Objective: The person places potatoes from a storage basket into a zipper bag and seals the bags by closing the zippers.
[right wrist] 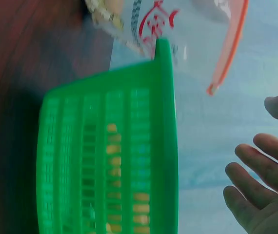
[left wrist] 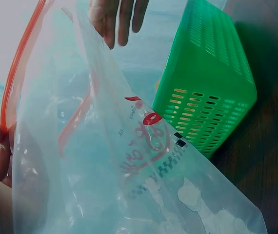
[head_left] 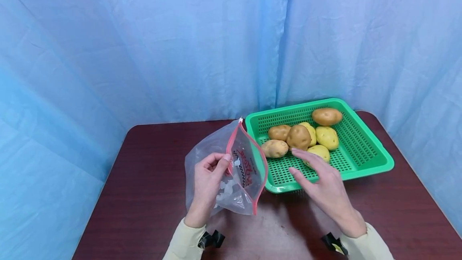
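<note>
My left hand [head_left: 208, 181] pinches the red zip edge of a clear plastic zip bag [head_left: 249, 171] between thumb and fingers. The bag's mouth gapes toward the right, and red lettering shows on its wall. In the left wrist view the bag [left wrist: 105, 146] covers most of the picture. My right hand [head_left: 326, 185] hovers over the near rim of a green plastic basket [head_left: 361, 173], fingers spread and holding nothing. Several potatoes lie in the basket, among them a brown potato [head_left: 298, 137] and a yellow potato [head_left: 327, 138]. In the right wrist view the right hand [right wrist: 268, 180] is beside the basket.
The dark red-brown table [head_left: 144, 179] carries both the bag and the basket. Blue curtains [head_left: 202, 43] hang behind and at both sides. The basket stands at the table's back right, its left rim next to the bag's mouth.
</note>
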Demonstrator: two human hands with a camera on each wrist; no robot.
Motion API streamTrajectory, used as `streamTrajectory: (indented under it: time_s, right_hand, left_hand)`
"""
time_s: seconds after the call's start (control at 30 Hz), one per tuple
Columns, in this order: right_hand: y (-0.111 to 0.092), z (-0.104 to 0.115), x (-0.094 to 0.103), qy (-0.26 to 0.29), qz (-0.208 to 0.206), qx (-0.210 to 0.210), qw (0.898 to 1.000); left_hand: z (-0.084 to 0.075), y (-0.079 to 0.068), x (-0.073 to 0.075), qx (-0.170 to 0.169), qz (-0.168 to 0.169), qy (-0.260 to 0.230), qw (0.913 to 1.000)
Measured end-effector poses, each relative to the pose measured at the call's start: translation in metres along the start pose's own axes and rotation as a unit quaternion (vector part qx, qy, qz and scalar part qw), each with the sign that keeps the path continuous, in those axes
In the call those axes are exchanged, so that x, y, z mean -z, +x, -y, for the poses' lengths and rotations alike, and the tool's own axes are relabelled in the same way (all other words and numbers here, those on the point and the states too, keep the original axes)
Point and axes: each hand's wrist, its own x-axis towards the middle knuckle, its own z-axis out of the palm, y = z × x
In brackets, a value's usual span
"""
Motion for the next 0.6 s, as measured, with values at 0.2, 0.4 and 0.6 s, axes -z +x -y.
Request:
streamTrajectory:
  time_s: [0.2, 0.4, 0.6]
  right_hand:
    - [0.001, -0.02, 0.016, -0.015, -0.019, 0.007, 1.0]
    - [0.004, -0.032, 0.025, -0.042, -0.009, -0.014, 0.999]
    - [0.01, -0.04, 0.03, -0.061, 0.015, -0.038, 0.997]
  left_hand:
    - [0.0, -0.001, 0.0, -0.005, 0.0, -0.004, 1.0]
    - [0.001, 0.0, 0.001, -0.006, -0.001, -0.012, 0.9999]
    - [0.002, 0.0, 0.002, -0.007, -0.006, -0.014, 0.9999]
